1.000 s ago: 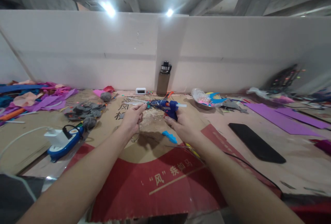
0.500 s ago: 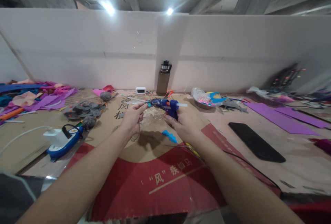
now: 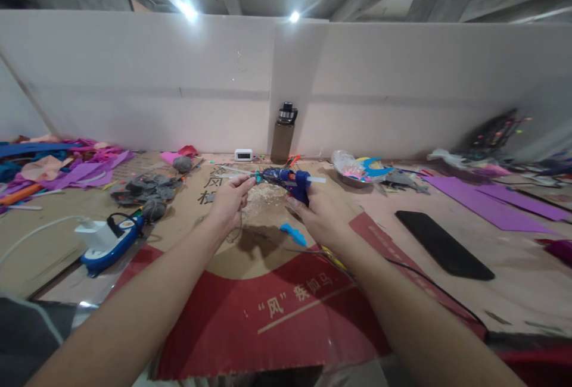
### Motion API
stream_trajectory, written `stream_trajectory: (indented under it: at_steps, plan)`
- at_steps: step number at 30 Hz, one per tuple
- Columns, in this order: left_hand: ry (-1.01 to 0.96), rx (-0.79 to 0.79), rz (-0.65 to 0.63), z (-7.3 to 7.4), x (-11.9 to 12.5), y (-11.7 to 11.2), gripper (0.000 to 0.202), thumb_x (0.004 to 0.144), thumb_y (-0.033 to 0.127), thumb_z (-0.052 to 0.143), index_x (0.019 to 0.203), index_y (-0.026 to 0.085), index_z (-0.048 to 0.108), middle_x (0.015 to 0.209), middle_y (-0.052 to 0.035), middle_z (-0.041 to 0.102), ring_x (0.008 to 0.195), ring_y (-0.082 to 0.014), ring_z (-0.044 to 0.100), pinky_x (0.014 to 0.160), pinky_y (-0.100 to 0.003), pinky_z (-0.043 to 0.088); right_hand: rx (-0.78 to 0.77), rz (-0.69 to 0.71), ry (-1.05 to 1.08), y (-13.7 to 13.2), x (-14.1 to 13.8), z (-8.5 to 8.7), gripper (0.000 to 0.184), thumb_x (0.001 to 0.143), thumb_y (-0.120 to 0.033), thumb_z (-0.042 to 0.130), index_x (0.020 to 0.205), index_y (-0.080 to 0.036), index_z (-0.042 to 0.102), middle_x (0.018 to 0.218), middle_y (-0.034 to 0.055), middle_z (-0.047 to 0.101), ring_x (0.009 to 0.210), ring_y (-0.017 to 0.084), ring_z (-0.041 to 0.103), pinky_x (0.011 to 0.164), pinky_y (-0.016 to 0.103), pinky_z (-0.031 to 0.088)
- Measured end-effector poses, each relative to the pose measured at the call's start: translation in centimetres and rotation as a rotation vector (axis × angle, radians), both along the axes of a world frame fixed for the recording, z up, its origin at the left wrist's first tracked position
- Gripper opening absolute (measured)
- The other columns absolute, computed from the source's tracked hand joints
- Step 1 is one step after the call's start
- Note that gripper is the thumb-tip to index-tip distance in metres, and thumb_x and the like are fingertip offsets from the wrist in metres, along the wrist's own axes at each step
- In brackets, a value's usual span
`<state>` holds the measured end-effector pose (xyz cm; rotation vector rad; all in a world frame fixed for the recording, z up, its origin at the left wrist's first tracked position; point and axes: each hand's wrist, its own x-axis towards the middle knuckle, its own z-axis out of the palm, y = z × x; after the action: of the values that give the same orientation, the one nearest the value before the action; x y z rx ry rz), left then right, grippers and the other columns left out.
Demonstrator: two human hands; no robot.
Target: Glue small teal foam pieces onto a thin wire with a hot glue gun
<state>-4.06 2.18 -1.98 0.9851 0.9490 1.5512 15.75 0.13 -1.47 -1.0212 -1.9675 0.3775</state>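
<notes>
My right hand [image 3: 315, 207] grips the handle of a blue hot glue gun [image 3: 300, 183], with a white glue stick [image 3: 317, 180] poking out of its back end. The gun's front points left, toward my left hand [image 3: 235, 199]. Thumb and forefinger of that hand are pinched together at a small teal piece [image 3: 258, 178], too small to name, right at the gun's tip. Thin pale sticks [image 3: 236, 170] show just beyond these fingers. Below the hands, a wavy bright blue cutout [image 3: 293, 234] lies on the printed cardboard [image 3: 295, 297].
A dark bottle [image 3: 282, 140] and a small white digital clock [image 3: 243, 155] stand by the wall. Left are a blue power strip [image 3: 114, 247], grey yarn balls [image 3: 154, 211] and felt scraps [image 3: 89, 169]. Right are a metal bowl [image 3: 353, 181], a black phone [image 3: 444, 245] and purple sheets [image 3: 487, 205].
Both hands stay almost in place. The glue gun has shifted very slightly to the right, and the view has tilted a little.
</notes>
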Motion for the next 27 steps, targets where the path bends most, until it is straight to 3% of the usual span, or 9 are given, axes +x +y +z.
stream_trajectory:
  at_steps: [12, 18, 27]
  plan:
    - [-0.009, -0.010, 0.020, 0.28, 0.14, -0.23, 0.035, 0.053, 0.030, 0.084, 0.078, 0.012, 0.066, 0.059, 0.0047, 0.053, 0.037, 0.0005, 0.027, 0.037, -0.018, 0.012, 0.009, -0.039, -0.033, -0.15, 0.14, 0.22, 0.037, 0.088, -0.027, 0.049, 0.123, -0.017, 0.053, 0.111, 0.0128, 0.066, 0.099, 0.027, 0.061, 0.086, 0.042, 0.046]
    - [0.010, -0.008, 0.013, 0.28, 0.16, -0.24, 0.036, 0.055, 0.032, 0.084, 0.079, 0.011, 0.067, 0.053, 0.0078, 0.044, 0.037, 0.0001, 0.025, 0.038, -0.017, 0.012, -0.010, 0.007, 0.003, -0.03, -0.09, -0.14, 0.036, 0.087, -0.025, 0.050, 0.121, -0.016, 0.054, 0.109, 0.0121, 0.067, 0.097, 0.025, 0.061, 0.087, 0.040, 0.047]
    - [0.002, 0.001, 0.004, 0.18, 0.05, -0.20, 0.039, 0.054, 0.034, 0.085, 0.078, 0.012, 0.064, 0.056, 0.0070, 0.047, 0.037, 0.0006, 0.027, 0.037, -0.017, 0.012, 0.031, -0.030, -0.025, -0.25, 0.06, 0.43, 0.036, 0.089, -0.028, 0.049, 0.123, -0.017, 0.054, 0.113, 0.0131, 0.066, 0.103, 0.027, 0.061, 0.087, 0.041, 0.047]
